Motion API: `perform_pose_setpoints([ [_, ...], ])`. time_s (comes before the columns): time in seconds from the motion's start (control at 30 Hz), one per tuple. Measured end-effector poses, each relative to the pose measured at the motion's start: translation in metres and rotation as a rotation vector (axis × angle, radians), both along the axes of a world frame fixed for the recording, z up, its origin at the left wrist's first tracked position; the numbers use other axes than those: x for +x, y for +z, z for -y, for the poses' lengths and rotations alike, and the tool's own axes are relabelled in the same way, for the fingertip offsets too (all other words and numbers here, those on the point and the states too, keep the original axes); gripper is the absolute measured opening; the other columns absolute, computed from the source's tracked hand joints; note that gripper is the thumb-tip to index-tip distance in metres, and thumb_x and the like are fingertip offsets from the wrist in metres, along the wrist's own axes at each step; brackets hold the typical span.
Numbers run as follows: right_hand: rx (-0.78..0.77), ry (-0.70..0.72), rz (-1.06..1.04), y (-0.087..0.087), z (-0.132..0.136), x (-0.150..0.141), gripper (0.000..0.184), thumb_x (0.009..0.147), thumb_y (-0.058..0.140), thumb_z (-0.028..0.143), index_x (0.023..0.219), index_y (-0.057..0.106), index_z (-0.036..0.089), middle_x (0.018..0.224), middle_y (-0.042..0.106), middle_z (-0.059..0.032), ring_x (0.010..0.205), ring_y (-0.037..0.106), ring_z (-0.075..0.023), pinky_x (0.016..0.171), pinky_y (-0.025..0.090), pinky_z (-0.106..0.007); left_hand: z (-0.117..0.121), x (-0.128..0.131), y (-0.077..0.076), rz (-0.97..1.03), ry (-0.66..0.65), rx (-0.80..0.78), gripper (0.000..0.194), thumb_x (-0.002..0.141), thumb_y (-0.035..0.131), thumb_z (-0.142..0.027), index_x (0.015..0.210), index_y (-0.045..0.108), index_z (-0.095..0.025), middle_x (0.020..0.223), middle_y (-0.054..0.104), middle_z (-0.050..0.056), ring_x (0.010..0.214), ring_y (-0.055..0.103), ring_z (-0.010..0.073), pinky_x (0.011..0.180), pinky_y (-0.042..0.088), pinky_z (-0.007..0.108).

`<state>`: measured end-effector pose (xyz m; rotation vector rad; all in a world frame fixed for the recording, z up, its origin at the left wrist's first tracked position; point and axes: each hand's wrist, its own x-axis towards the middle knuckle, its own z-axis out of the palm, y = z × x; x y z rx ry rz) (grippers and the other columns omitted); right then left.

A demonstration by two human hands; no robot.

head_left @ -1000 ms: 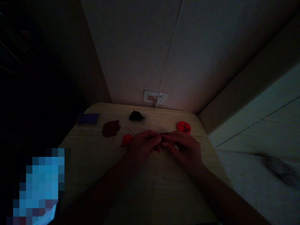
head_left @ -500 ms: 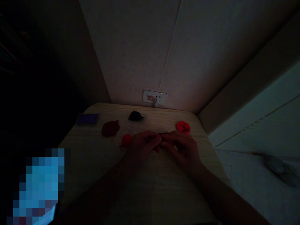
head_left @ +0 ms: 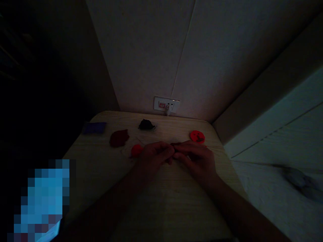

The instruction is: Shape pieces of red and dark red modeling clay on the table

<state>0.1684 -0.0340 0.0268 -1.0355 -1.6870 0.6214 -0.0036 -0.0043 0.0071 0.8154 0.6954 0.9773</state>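
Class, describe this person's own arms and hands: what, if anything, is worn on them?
The left hand and right hand are bare, without gloves. No sleeve shows on either forearm, and no watch or bracelet is visible. Dimness could hide rings.

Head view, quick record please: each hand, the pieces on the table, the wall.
left hand: fingertips close to the right hand; anything pinched too dim to tell
right hand: fingers bent
beside left hand: rounded red piece, contact unclear
beyond right hand: red disc with dark marks
table, left: purple packet, dark red piece
table, far side: black lump
wall: socket with a plug
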Motion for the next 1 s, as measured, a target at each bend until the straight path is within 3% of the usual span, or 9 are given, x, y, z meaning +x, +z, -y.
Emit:
perform_pose_setpoints([
  [0.2, 0.005, -0.009, -0.005, 0.0, 0.001, -0.001, 0.022, 0.088, 0.078, 0.018, 0.106, 0.081, 0.029, 0.094, 0.08, -0.0052, 0.081, 0.074, -0.0195, 0.064, 0.059, -0.029, 0.0, -0.001, 0.001, -0.042, 0.019, 0.024, 0.026, 0.069, 0.086, -0.038, 0.074, 0.074, -0.016, 0.061, 0.067, -0.001, 0.057, 0.057, 0.0095, 0.058, 0.044, 0.022],
  [0.43, 0.126, -0.132, 0.195, -0.002, -0.002, -0.001, 0.013, 0.084, 0.08, 0.016, 0.097, 0.079, 0.019, 0.075, 0.075, -0.0035, 0.061, 0.065, -0.0146, 0.058, 0.054, -0.027, 0.003, -0.003, 0.001, -0.463, 0.195, 0.343, 0.016, 0.083, 0.074, -0.033, 0.084, 0.08, -0.019, 0.065, 0.07, 0.0, 0.062, 0.062, 0.0134, 0.06, 0.049, 0.026],
  [0.53, 0.132, -0.137, 0.198, -0.004, -0.002, -0.001, 0.012, 0.085, 0.077, 0.015, 0.096, 0.078, 0.018, 0.075, 0.073, -0.0029, 0.061, 0.065, -0.0139, 0.057, 0.054, -0.026, 0.007, -0.004, 0.0, -0.565, 0.236, 0.53, 0.017, 0.084, 0.074, -0.029, 0.095, 0.082, -0.019, 0.085, 0.077, 0.004, 0.074, 0.068, 0.0158, 0.068, 0.054, 0.028],
  [0.67, 0.145, -0.135, 0.206, -0.005, 0.0, 0.0, 0.011, 0.085, 0.076, 0.017, 0.096, 0.077, 0.019, 0.076, 0.073, -0.0027, 0.062, 0.065, -0.0138, 0.057, 0.055, -0.026, 0.01, -0.005, -0.001, -0.609, 0.255, 0.663, 0.02, 0.084, 0.075, -0.027, 0.1, 0.082, -0.018, 0.086, 0.077, 0.006, 0.075, 0.07, 0.0164, 0.069, 0.056, 0.029],
  [0.8, 0.143, -0.153, 0.204, -0.004, 0.001, -0.001, 0.013, 0.085, 0.076, 0.015, 0.097, 0.077, 0.019, 0.079, 0.075, -0.0028, 0.062, 0.067, -0.0137, 0.057, 0.055, -0.025, 0.01, -0.005, -0.001, -0.603, 0.257, 0.654, 0.017, 0.086, 0.072, -0.026, 0.098, 0.082, -0.019, 0.089, 0.078, 0.005, 0.077, 0.071, 0.0169, 0.069, 0.057, 0.029],
  [1.0, 0.103, -0.118, 0.181, -0.005, 0.001, 0.0, 0.015, 0.085, 0.078, 0.014, 0.099, 0.078, 0.021, 0.087, 0.078, -0.0046, 0.07, 0.071, -0.0158, 0.061, 0.057, -0.026, 0.008, -0.005, -0.003, -0.541, 0.238, 0.47, 0.016, 0.082, 0.075, -0.028, 0.095, 0.082, -0.022, 0.092, 0.08, 0.004, 0.081, 0.073, 0.0185, 0.075, 0.058, 0.03],
])
